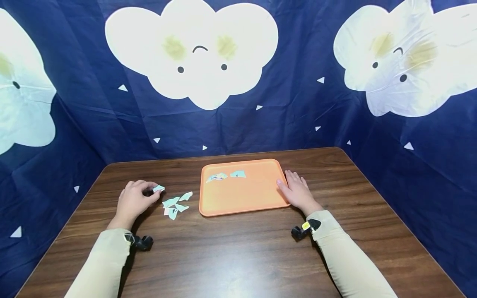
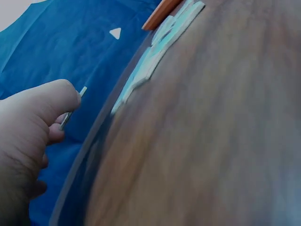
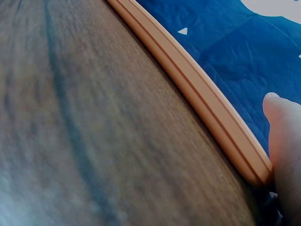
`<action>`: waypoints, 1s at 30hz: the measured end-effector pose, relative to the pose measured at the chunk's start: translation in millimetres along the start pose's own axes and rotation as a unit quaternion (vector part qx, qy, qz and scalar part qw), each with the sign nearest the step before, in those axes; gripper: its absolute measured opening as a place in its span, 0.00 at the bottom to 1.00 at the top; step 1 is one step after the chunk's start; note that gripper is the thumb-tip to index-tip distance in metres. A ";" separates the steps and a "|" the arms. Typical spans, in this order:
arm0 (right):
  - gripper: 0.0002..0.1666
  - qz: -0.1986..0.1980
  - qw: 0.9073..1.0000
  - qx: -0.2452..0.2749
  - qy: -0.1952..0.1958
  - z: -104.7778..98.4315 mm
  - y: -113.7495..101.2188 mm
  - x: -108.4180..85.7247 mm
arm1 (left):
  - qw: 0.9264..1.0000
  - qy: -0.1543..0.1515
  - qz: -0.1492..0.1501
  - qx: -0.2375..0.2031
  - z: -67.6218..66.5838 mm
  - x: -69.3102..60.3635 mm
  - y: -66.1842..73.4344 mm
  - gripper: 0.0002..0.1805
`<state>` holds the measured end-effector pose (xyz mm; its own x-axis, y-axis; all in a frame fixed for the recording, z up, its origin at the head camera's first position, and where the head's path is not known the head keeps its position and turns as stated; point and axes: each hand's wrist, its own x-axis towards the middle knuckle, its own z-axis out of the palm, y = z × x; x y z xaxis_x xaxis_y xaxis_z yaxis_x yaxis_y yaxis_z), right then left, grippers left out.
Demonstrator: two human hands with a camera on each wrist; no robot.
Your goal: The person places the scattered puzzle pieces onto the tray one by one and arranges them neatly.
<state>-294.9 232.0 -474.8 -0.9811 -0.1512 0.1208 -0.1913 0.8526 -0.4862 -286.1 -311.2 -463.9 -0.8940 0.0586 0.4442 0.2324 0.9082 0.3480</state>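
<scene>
Between thumb and fingers, my left hand pinches a small, flat, pale-blue irregular piece. The left wrist view shows this piece nearly edge-on, lifted off the table. Just right of that hand lies a loose group of similar jagged pieces, some touching or overlapping. An orange tray stands at the middle of the table, with a patterned cluster of pieces and a separate pale-blue piece near its far side. My right hand rests at the tray's right edge, thumb over the rim and fingers extended outside it.
The tray and loose pieces share a dark wood-grain table. Behind and beside it hangs a blue cloth printed with white clouds and triangles. A small black camera is strapped to the left wrist, another camera to the right.
</scene>
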 end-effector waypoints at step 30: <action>0.47 -0.011 1.000 -0.004 0.012 -1.2 -2.3 -2.0 | 0.999 -0.027 0.039 -0.005 22.2 56.1 84.3 0.18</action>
<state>-292.5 231.0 -472.9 -0.9758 -0.1576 0.1513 -0.2117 0.8536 -0.4760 -325.2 -222.1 -428.0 -0.8924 0.1511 0.4252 0.3051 0.8963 0.3219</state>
